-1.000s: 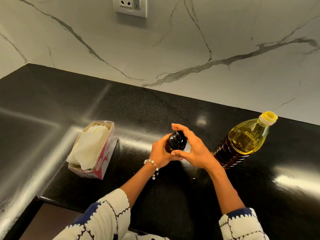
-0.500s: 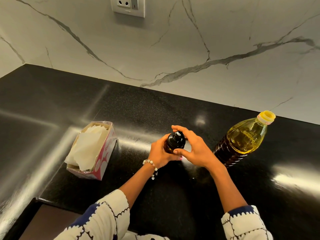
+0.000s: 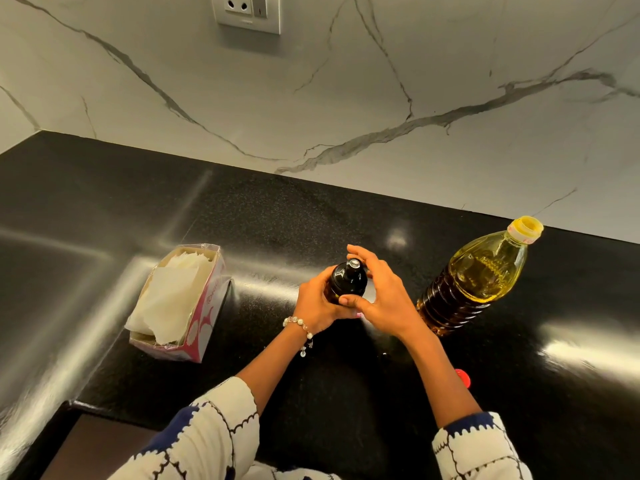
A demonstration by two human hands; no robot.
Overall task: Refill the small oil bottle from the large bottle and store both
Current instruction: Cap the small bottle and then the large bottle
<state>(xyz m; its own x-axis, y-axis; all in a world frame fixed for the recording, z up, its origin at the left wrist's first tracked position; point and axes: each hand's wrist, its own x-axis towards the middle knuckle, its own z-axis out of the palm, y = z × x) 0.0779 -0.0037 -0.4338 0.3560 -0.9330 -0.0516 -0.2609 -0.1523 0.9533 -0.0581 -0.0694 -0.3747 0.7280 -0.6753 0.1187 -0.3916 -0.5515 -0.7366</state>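
Left hand (image 3: pixel 317 304) wraps small bottle (image 3: pixel 347 282) body, mid counter; right hand (image 3: pixel 379 296) fingers curl round its cap (image 3: pixel 354 264). Big bottle (image 3: pixel 474 278) just right, yellow neck uncapped. Glass, likely oily & slick — hold body low, twist w/ fingertips only.
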